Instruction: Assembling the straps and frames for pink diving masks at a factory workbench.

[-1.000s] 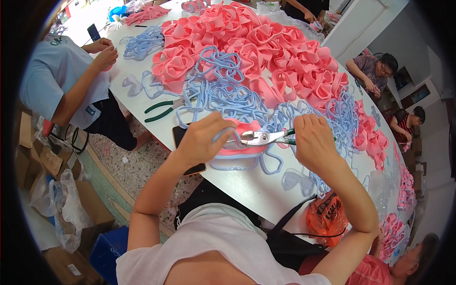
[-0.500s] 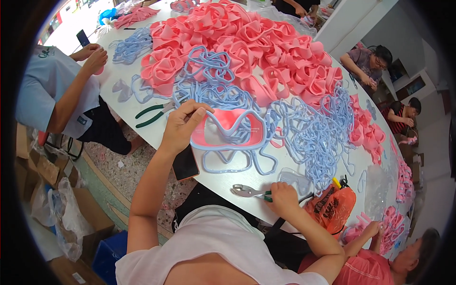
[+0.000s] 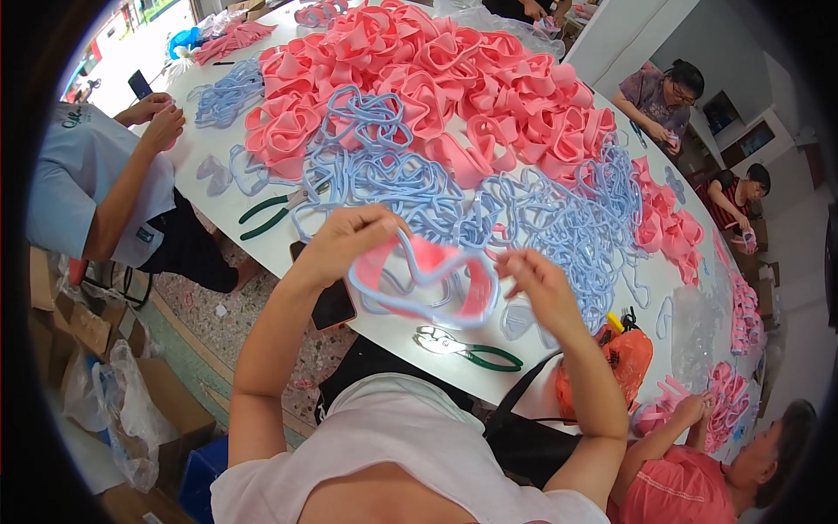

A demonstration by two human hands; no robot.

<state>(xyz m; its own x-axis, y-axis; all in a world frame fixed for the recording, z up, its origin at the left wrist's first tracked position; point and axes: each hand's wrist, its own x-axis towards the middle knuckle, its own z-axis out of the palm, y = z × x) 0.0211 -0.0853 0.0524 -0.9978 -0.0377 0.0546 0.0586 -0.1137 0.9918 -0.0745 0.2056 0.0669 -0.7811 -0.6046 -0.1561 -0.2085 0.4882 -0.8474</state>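
Both hands lift a pink-and-blue mask frame (image 3: 425, 279) above the counter (image 3: 393, 327): left hand (image 3: 349, 240) fingers pinch its top edge, right hand (image 3: 537, 284) fingers grip the side, spreading it flat; pliers (image 3: 467, 347) lie just below.

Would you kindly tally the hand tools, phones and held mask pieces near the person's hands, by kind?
Green-handled pliers: 2
Dark phones: 2
Pink-and-blue mask piece, held between left hand and right hand: 1
Total: 5
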